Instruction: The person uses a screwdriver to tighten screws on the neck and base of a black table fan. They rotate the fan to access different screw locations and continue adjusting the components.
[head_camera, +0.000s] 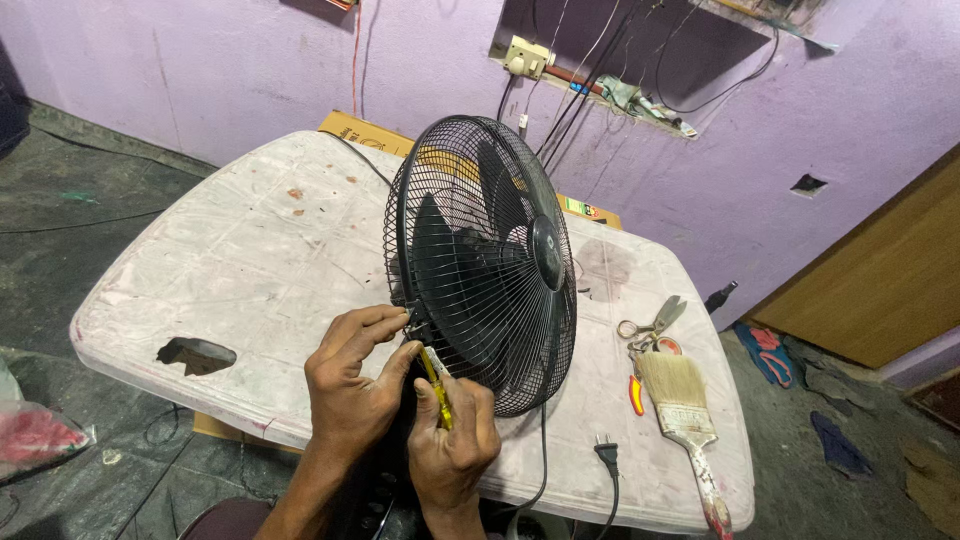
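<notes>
A black fan (485, 262) with a round wire cage stands upright near the middle of a worn white surface (250, 250), its cage rim turned toward the person. At the lower left of that rim, the left hand (350, 385) has its fingers (385, 318) pinched shut on a small clip where the two cage halves meet. Just beside it, the right hand (455, 440) is closed around a yellow-handled screwdriver (435, 385), whose tip points up into the same spot on the rim. The fan's black cord runs down over the near edge, and its plug (606, 455) lies on the surface to the right of the hands. Farther right lie a paintbrush (685, 415) with pale bristles, a pair of scissors (655, 322) and a small red tool (636, 395). A jagged hole (195, 355) breaks the surface at the left. Behind stands a purple wall (200, 60) with a socket (527, 57) and hanging wires.
</notes>
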